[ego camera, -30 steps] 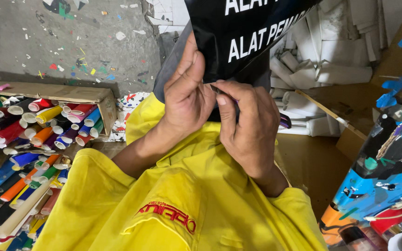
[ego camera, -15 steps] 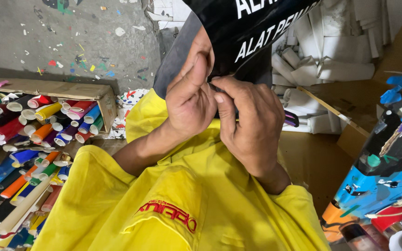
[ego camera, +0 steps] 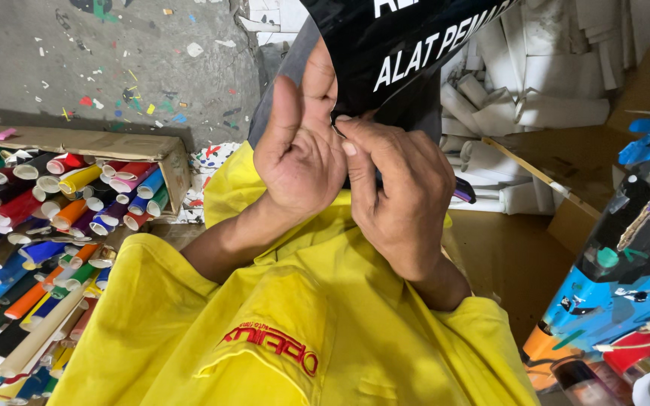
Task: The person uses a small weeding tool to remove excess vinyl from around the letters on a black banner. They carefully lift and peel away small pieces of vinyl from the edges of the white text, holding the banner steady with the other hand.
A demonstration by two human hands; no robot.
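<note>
Overhead, black sheet (ego camera: pixel 408 45) pinched by left hand (ego camera: pixel 299 154), right hand (ego camera: pixel 400 188).

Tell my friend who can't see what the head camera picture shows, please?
Two hands, the left hand and right hand, pinch the lower edge of a black sheet with white lettering, held up over a yellow shirt. To the left, a cardboard box holds many coloured rolls.

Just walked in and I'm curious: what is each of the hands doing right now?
Left hand: pinched on the lower edge of the black sheet, other fingers raised.
Right hand: fingertips pinching the same edge.
</note>
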